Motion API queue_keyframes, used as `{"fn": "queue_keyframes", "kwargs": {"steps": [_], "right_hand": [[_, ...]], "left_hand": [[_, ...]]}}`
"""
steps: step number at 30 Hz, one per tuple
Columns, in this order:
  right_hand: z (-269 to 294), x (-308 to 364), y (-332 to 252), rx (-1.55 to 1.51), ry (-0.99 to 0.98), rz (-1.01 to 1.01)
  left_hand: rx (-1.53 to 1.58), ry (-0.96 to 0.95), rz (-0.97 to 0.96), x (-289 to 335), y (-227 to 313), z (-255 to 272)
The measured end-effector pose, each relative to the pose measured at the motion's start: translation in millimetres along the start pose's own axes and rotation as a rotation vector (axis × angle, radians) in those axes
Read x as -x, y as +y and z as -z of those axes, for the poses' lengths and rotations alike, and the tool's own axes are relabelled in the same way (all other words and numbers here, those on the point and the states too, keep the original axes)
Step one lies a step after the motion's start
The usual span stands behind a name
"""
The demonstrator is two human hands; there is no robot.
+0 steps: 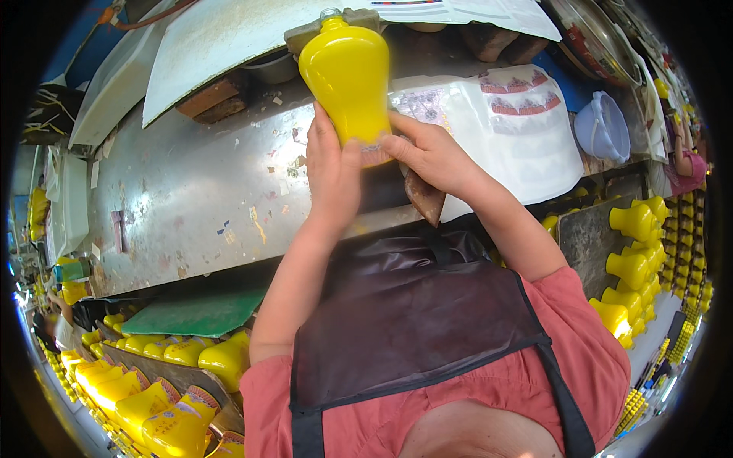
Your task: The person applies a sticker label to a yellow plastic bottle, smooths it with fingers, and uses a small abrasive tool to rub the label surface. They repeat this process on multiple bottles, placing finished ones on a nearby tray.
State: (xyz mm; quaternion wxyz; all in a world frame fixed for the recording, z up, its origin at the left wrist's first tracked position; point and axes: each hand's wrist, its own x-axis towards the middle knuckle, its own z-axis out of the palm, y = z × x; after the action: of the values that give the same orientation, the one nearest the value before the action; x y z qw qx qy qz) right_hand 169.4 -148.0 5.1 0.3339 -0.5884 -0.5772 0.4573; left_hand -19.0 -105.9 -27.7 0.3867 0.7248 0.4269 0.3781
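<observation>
A glossy yellow vase [347, 76] lies with its narrow neck pointing away from me, the neck against a grey block [302, 35]. A patterned reddish band [374, 155] runs round its base end. My left hand [334, 164] grips the base from the left, thumb on top. From the right, my right hand [431, 156] holds the same end, its thumb pressed on the band. Below the right hand, a brown pointed piece [424, 200] sticks out; whether the hand touches it I cannot tell.
A pale sheet with printed patterned strips [527, 145] lies right on the metal table [191, 198], which carries scattered scraps. A lavender bucket [603, 126] stands beyond it. White boards [221, 53] rest on bricks at the back. Yellow vases [179, 424] crowd racks on both sides.
</observation>
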Motion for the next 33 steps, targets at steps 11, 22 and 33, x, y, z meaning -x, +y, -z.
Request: {"fn": "queue_keyframes", "kwargs": {"steps": [11, 22, 33], "right_hand": [[-5.2, 2.7, -8.4, 0.073, 0.078, 0.018], [-5.0, 3.0, -12.2, 0.103, 0.068, 0.023], [-4.8, 1.3, -1.9, 0.014, 0.067, 0.023]], "left_hand": [[-0.095, 0.02, -0.089, 1.5, -1.9, -2.3], [-0.063, -0.005, -0.023, 0.9, 0.7, -1.6], [-0.027, 0.031, 0.001, 2.2, 0.2, -1.2]]}}
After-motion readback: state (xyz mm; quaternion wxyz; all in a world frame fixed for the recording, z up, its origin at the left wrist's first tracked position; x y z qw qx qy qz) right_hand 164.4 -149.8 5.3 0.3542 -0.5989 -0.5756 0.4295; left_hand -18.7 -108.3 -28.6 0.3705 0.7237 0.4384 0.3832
